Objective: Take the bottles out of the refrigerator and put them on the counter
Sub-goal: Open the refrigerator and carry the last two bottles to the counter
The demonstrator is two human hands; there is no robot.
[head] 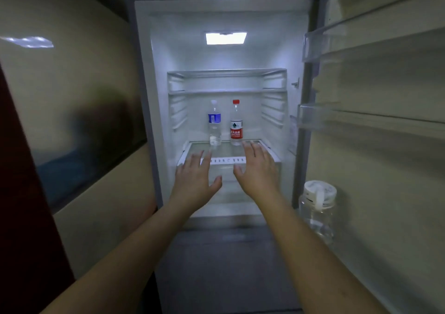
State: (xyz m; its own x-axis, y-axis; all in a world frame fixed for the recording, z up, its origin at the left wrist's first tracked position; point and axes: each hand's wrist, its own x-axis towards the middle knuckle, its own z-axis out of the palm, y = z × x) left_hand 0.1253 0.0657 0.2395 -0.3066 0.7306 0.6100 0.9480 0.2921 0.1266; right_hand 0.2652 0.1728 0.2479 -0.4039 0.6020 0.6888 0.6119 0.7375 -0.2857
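Item: refrigerator [154,96], door swung open to the right, interior lit.

Contents, task items: 2 bottles standing upright on the glass shelf [224,149], near each other but apart. Blue-label bottle [214,123] on the left; red-label bottle [236,123], red cap, on the right. Neither is touched. No counter is in view.

Other: clear jar with white lid [317,207] standing in the lower door rack.

Risks, as judged: both bottles are tall, narrow and probably light, so a fingertip brushing one during the reach could tip it into its neighbour. Condensation, if present, could let a loose grip slip. The shelf lip sits in front of the bottles; a low lift could catch a base on it.

Hands: left hand [195,181] and right hand [258,171] extended toward the shelf front, palms down, fingers straight and spread wide, thumbs splayed. Both hold nothing; whether the fingertips touch the shelf edge cannot be told.
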